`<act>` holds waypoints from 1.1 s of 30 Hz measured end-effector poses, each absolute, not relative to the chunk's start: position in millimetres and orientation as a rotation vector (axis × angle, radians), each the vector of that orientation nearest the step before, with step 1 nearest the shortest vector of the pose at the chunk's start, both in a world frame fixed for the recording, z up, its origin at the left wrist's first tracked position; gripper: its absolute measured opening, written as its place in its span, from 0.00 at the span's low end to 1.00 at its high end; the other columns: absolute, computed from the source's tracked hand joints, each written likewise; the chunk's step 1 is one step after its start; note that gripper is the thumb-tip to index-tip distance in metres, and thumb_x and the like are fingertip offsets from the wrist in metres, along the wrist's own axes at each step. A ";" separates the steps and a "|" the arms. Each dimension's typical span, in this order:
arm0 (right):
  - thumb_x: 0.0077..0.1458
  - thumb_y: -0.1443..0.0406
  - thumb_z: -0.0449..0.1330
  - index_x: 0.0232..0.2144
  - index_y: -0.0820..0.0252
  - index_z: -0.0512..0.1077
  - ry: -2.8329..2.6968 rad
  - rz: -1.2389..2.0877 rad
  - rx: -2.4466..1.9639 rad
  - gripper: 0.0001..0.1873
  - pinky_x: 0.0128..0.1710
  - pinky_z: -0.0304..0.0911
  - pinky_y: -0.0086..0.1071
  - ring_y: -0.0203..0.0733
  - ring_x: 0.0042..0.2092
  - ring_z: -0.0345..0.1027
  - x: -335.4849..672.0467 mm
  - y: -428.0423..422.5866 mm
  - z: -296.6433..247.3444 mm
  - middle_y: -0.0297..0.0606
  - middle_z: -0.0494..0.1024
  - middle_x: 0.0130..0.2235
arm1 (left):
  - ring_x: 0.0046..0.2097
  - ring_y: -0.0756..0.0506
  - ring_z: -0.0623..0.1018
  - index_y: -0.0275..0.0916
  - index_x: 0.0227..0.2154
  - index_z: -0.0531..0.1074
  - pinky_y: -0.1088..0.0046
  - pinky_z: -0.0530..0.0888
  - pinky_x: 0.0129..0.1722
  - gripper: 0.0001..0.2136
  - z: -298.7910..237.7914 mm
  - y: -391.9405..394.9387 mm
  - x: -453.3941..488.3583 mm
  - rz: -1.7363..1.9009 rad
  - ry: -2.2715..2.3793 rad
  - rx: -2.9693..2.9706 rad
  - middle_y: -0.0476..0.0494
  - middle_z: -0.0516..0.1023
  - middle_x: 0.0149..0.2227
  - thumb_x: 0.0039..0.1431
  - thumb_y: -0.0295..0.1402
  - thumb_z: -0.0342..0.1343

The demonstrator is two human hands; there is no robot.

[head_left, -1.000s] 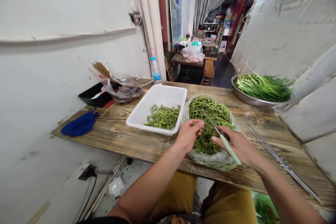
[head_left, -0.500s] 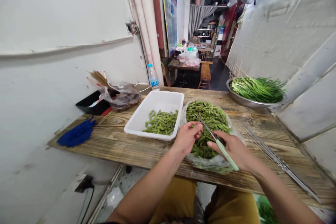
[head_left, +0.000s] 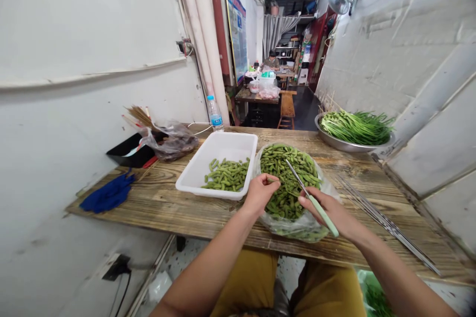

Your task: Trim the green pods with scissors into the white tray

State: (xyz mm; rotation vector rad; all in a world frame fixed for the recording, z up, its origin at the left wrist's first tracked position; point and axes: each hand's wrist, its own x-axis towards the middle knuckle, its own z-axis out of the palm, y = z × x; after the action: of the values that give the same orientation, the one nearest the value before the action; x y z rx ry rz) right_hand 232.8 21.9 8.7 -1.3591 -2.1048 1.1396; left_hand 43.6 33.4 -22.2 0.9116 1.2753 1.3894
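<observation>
My left hand [head_left: 261,192] is pinched closed over the near left part of a clear plastic bag [head_left: 303,230] full of green edamame pods [head_left: 284,156]. A bit of green shows between its thumb and forefinger, looking like a single pod. In my right hand [head_left: 336,212] is a pair of scissors [head_left: 320,212] with pale green handles. Their blades point up and left above the pods, apart from my left fingertips. To the left of the bag, a white plastic tray [head_left: 226,143] has a pile of pods [head_left: 227,174] in its near right part.
At the right lie long metal skewers [head_left: 390,228]; behind them stands a metal bowl [head_left: 347,146] of green chives [head_left: 359,128]. Leftward are a blue cloth [head_left: 106,193], a black box [head_left: 128,151], a plastic bag [head_left: 176,143] and a water bottle [head_left: 215,116]. A person [head_left: 271,62] sits far back.
The scissors' blades have moved from beside my left fingertips to a little way off, pointing up. My left hand has shifted slightly left and down. The whole view has turned a little.
</observation>
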 end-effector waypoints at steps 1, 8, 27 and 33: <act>0.55 0.47 0.52 0.33 0.57 0.64 -2.148 1.090 -1.339 0.19 0.25 0.57 0.28 0.36 0.25 0.61 234.1 21.8 10.6 0.30 0.66 0.24 | 0.22 0.56 0.64 0.33 0.27 0.71 0.80 0.60 0.23 0.07 -22.8 32.5 42.3 1.337 1.287 1.015 0.54 0.66 0.19 0.44 0.30 0.61; 0.55 0.46 0.51 0.36 0.57 0.66 -2.234 0.988 -1.416 0.21 0.32 0.58 0.31 0.40 0.31 0.62 232.8 19.6 14.3 0.33 0.70 0.28 | 0.20 0.55 0.66 0.35 0.33 0.67 0.79 0.62 0.21 0.08 -12.5 27.6 38.8 1.107 1.146 1.195 0.53 0.70 0.21 0.49 0.31 0.56; 0.52 0.48 0.56 0.33 0.59 0.70 -2.184 1.086 -1.315 0.20 0.28 0.53 0.28 0.36 0.28 0.56 227.8 19.2 10.9 0.31 0.67 0.26 | 0.18 0.56 0.61 0.35 0.29 0.64 0.81 0.57 0.18 0.15 -11.3 22.4 35.2 0.949 1.067 1.351 0.53 0.64 0.20 0.56 0.45 0.46; 0.52 0.49 0.56 0.33 0.59 0.70 -2.110 1.197 -1.270 0.19 0.27 0.53 0.27 0.35 0.28 0.56 227.6 17.8 11.0 0.31 0.66 0.26 | 0.18 0.56 0.61 0.36 0.27 0.64 0.79 0.57 0.18 0.15 -12.9 22.5 37.0 0.920 1.063 1.357 0.54 0.64 0.20 0.56 0.45 0.47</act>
State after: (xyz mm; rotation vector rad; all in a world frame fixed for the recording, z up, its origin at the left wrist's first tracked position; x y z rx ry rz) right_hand 227.6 17.8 11.0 -1.2696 -2.1098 1.1968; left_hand 37.0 22.5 -12.9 1.3572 1.0626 0.9205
